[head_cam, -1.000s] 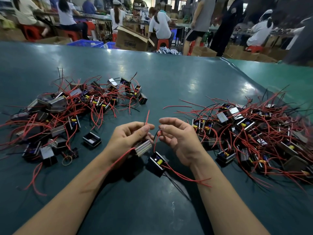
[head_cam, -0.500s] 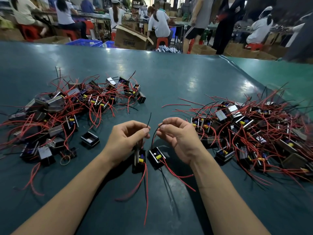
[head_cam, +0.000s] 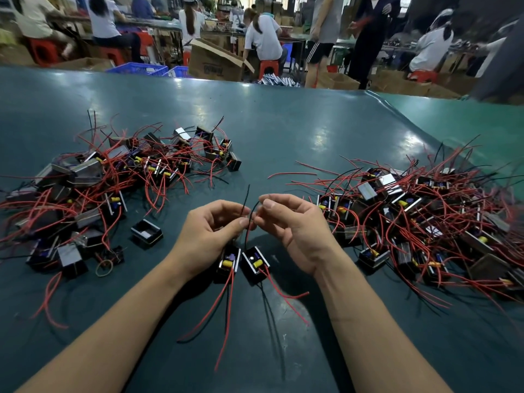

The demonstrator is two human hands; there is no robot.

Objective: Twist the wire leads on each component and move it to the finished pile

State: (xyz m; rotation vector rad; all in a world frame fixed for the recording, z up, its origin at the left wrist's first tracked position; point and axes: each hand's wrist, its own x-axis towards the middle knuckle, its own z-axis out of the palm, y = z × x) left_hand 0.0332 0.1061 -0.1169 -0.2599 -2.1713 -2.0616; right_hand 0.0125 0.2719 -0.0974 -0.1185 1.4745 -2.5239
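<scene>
Left hand (head_cam: 209,231): fingers pinch a thin black lead (head_cam: 246,199) that sticks up at 12 o'clock; a black component (head_cam: 226,263) hangs just below the palm.
Right hand (head_cam: 292,225): fingertips pinch a second black lead, touching or nearly touching the left fingers; another component (head_cam: 255,263) sits just beside the first.
Step in hand: twisting leads, it seems; both components are at the middle, near edge of the surface (head_cam: 269,131).
Pile at 9 o'clock (head_cam: 107,188): many components with red wires.
Pile at 3 o'clock (head_cam: 425,217): larger, more tangled heap.
Progress: I cannot tell which pile is finished; judging by size, plenty remains either way.
</scene>
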